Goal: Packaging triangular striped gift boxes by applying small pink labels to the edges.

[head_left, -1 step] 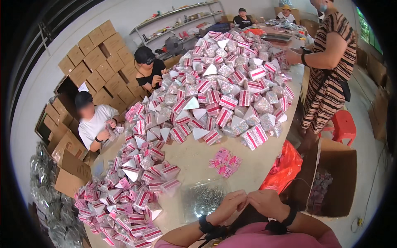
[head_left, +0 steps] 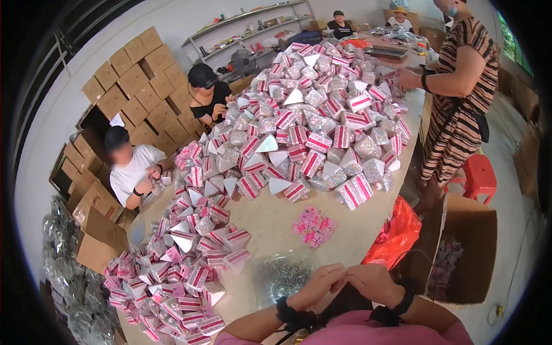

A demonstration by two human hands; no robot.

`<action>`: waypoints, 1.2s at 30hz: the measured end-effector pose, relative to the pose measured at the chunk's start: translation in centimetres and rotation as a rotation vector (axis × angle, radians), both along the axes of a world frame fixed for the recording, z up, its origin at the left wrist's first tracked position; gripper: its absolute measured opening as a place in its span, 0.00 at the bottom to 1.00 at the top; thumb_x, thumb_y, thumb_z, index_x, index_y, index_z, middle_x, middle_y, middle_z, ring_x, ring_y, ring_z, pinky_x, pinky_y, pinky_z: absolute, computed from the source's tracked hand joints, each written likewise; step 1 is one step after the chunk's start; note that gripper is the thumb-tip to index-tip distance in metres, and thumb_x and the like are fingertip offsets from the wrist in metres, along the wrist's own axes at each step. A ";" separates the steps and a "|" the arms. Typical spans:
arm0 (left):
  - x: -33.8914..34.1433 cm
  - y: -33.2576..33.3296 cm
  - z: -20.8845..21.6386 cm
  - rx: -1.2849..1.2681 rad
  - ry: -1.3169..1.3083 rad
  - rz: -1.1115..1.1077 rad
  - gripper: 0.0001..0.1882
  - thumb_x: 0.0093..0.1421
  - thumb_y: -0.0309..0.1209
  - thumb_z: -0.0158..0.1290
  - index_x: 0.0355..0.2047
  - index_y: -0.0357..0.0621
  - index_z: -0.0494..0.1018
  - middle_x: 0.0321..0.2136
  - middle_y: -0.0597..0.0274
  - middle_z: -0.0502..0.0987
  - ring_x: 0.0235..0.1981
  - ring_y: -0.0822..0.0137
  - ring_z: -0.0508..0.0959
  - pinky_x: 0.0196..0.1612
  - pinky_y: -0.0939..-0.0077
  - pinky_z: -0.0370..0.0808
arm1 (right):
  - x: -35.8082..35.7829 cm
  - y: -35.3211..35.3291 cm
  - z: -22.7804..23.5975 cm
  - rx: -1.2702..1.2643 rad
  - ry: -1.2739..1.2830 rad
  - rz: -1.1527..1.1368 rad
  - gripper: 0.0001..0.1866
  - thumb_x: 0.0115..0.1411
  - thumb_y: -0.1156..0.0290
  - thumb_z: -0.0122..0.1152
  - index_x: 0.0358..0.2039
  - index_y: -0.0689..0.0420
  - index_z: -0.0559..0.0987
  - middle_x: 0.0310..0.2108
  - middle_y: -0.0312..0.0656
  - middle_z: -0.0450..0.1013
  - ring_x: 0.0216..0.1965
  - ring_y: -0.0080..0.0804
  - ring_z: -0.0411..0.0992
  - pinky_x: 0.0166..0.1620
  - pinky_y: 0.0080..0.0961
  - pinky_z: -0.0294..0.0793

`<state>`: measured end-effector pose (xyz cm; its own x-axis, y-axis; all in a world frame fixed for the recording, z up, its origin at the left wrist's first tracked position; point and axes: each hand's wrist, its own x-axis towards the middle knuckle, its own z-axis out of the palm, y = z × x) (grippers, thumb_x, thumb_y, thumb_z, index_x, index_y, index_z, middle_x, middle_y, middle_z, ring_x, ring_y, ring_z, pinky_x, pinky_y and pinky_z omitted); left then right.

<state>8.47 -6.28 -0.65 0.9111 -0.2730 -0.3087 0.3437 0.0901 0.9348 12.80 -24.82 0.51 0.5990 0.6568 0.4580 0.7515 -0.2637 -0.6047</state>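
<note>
My left hand [head_left: 323,283] and my right hand [head_left: 372,282] meet at the fingertips over the table's near edge, both closed in a pinch. Whatever lies between the fingers is too small or hidden to make out. Just left of them, a clear tray [head_left: 282,277] holds many small metal pieces. Beyond it, on the bare tabletop, lies a loose cluster of small pink printed cards [head_left: 314,226]. A heap of clear packets with pink-and-white striped labels [head_left: 190,270] spreads to the left of the tray.
A much larger heap of similar packets [head_left: 310,121] covers the table's far part. A red plastic bag [head_left: 395,236] hangs at the right edge, beside an open carton [head_left: 471,253] with packets inside. Co-workers sit at the left and far end; one stands right, near a red stool [head_left: 478,177].
Hardly anything differs. The whole view shifts very slightly, and my hands stay pinched together in the same place.
</note>
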 end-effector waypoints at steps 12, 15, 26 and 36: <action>20.5 10.7 -2.7 1.499 -0.627 0.380 0.23 0.47 0.33 0.58 0.43 0.39 0.66 0.38 0.50 0.72 0.42 0.50 0.72 0.40 0.54 0.70 | 3.0 -5.2 -6.1 0.248 1.018 -0.208 0.05 0.56 0.73 0.58 0.29 0.62 0.78 0.18 0.33 0.71 0.19 0.17 0.68 0.23 0.15 0.66; 22.5 10.4 -4.5 1.677 -0.545 0.377 0.29 0.44 0.36 0.60 0.45 0.40 0.63 0.44 0.51 0.69 0.50 0.47 0.66 0.43 0.48 0.68 | 3.5 -6.1 -6.5 0.249 1.110 -0.235 0.05 0.56 0.73 0.57 0.29 0.62 0.77 0.17 0.32 0.70 0.19 0.16 0.67 0.23 0.15 0.65; 17.6 7.0 1.0 0.864 -0.626 0.579 0.23 0.49 0.32 0.59 0.45 0.41 0.67 0.34 0.55 0.74 0.35 0.58 0.75 0.39 0.66 0.71 | 4.9 -7.2 -5.2 0.289 1.110 -0.207 0.06 0.57 0.75 0.57 0.32 0.63 0.78 0.19 0.33 0.69 0.20 0.16 0.66 0.25 0.16 0.66; 6.1 -3.4 1.0 -0.663 -0.090 0.527 0.26 0.61 0.37 0.51 0.57 0.44 0.59 0.51 0.58 0.70 0.50 0.62 0.73 0.50 0.62 0.74 | 5.1 -3.8 3.9 0.297 0.459 -0.155 0.07 0.56 0.79 0.57 0.36 0.61 0.79 0.24 0.38 0.74 0.23 0.23 0.72 0.27 0.19 0.70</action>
